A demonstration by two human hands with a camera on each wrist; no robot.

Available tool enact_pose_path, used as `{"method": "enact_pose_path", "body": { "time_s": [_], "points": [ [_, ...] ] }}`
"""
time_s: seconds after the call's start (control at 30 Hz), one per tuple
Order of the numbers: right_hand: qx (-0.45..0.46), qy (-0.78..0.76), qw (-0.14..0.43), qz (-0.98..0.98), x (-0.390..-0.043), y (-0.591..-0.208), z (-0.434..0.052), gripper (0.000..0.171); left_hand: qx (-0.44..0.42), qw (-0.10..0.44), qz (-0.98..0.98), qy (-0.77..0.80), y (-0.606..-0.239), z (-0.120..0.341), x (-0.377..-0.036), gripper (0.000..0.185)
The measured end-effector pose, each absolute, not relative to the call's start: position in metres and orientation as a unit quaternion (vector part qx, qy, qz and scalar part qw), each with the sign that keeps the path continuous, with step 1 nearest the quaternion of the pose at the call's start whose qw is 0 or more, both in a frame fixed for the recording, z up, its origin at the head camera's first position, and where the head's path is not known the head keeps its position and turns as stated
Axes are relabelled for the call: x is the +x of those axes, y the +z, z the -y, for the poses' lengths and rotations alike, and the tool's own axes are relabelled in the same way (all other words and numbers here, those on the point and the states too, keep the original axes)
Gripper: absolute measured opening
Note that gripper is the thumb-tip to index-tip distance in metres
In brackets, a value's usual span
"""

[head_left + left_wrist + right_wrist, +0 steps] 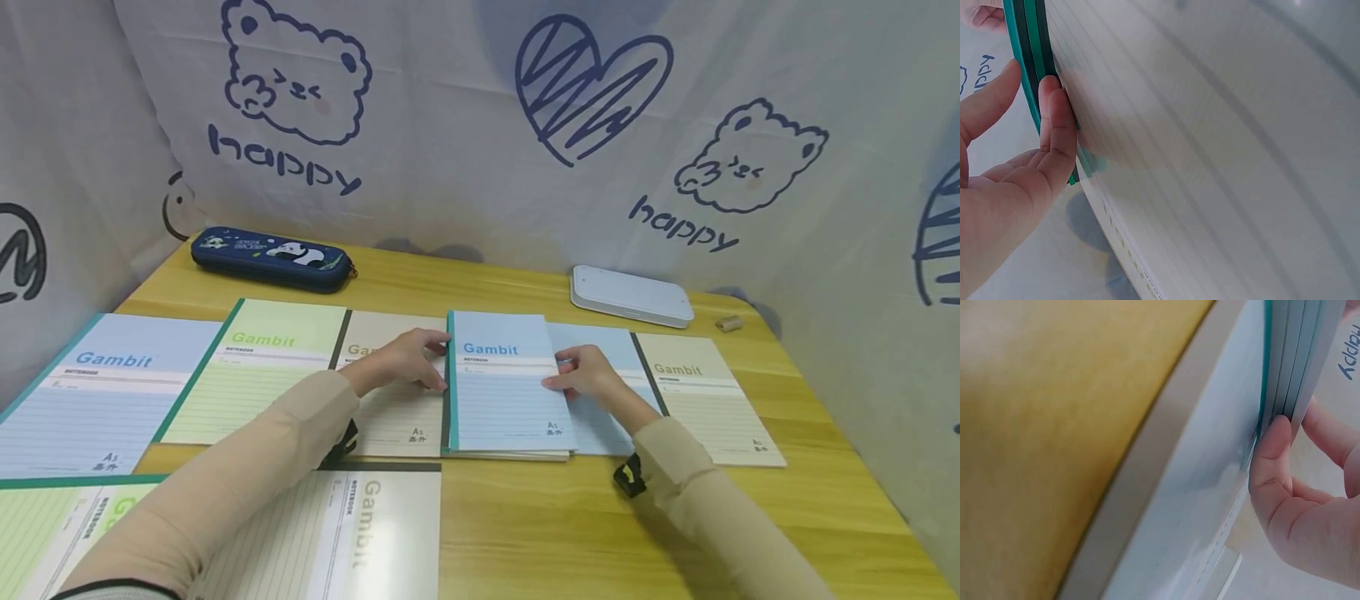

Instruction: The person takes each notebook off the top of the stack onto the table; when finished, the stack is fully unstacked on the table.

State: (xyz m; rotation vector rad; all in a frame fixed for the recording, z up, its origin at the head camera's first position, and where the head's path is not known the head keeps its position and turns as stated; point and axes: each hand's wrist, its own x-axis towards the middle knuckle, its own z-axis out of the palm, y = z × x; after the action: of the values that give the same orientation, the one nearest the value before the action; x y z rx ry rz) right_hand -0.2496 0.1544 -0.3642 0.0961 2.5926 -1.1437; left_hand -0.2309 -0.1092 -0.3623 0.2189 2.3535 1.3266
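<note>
A stack of notebooks with a blue Gambit notebook (502,400) on top lies in the middle of the table in the head view. My left hand (405,358) touches the stack's left side, thumb and fingers spread along the spines (1032,37). Opposite it, my right hand (588,375) presses fingertips to the right side, against the page edges (1294,356). Beneath my left wrist lies a beige notebook (390,417). Another blue notebook (600,425) lies flat under my right hand, partly covered by the stack.
A green notebook (255,392) and a larger blue one (127,400) lie at left. More notebooks (405,517) lie at the front left, a beige one (712,408) at right. Behind stand a panda pencil case (270,258), a white case (630,296) and a small brown object (729,323).
</note>
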Motion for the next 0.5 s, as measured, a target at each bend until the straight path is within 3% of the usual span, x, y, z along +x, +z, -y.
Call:
{"method": "enact_pose_path", "body": {
  "time_s": [0.5],
  "points": [
    [0.019,-0.442,0.151,-0.884,-0.245,-0.36,-0.175,0.044,0.078,0.218,-0.844,0.484,-0.36,0.108,-0.23,0.079]
  ]
}}
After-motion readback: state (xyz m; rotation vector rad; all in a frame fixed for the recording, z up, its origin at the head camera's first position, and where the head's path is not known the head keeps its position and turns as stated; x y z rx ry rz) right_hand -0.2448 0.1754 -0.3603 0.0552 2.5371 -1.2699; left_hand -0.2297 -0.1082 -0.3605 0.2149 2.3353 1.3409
